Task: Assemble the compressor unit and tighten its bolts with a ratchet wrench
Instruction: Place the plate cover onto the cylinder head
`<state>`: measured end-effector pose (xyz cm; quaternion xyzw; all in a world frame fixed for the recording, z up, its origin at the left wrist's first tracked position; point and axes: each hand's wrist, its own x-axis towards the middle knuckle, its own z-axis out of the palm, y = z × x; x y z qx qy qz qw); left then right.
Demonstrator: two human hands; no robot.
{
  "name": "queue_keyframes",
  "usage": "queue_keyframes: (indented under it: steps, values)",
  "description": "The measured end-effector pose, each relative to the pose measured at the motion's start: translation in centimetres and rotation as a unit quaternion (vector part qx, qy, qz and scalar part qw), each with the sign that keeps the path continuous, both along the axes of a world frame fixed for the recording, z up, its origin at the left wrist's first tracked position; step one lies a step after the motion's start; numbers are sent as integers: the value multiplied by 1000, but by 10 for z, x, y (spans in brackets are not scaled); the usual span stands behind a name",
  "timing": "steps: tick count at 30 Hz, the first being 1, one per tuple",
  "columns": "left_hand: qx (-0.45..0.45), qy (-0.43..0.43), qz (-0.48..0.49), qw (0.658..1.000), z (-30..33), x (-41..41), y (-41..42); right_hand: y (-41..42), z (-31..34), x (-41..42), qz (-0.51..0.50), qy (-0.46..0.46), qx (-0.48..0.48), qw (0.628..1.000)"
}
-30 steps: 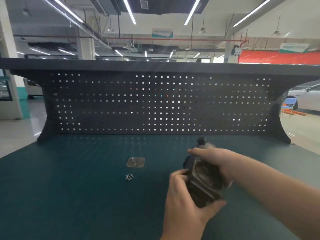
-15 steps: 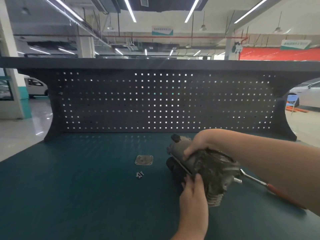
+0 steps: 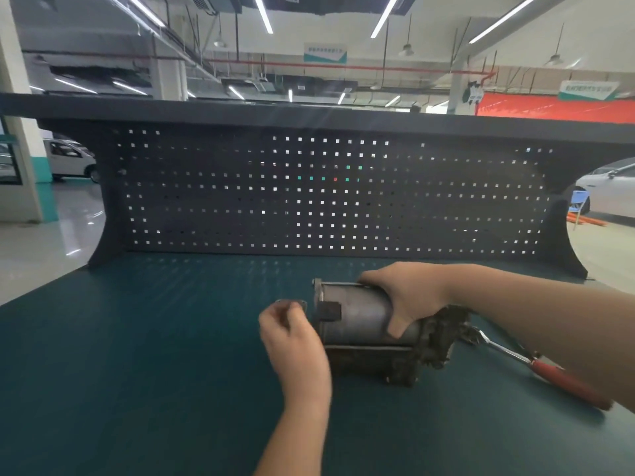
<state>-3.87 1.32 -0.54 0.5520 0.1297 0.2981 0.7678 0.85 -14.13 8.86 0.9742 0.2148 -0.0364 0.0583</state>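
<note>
Compressor (image 3: 364,324): lying on its side on green bench (image 3: 137,355), gripped around the barrel by right hand (image 3: 409,297). Left hand (image 3: 292,338): blurred, grasp unclear, just beside plate (image 3: 292,303). Wrench (image 3: 536,365): behind compressor.

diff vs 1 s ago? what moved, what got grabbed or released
The compressor unit was turned from tilted up in both hands to lying on its side on the bench. The left hand let go of it and now reaches toward the small metal plate. The right hand keeps its grip on the cylinder. The ratchet wrench lies at the right, uncovered.
</note>
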Motion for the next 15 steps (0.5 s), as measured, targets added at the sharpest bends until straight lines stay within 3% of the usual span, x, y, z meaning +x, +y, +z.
queue_keyframes:
  steps: [3,9,12,15]
  values:
    - [-28,36,-192,980,-6,12,9,4,-6,-20,44,-61,-45,996]
    - [-48,30,-187,981,-9,13,10,3,-19,-32,46,-136,-86,986]
    - [-47,27,-194,980,-10,14,9,1,-11,-21,29,-106,-99,989]
    - [53,-16,-228,972,-14,16,12,-1,-3,-6,-35,-44,-58,997]
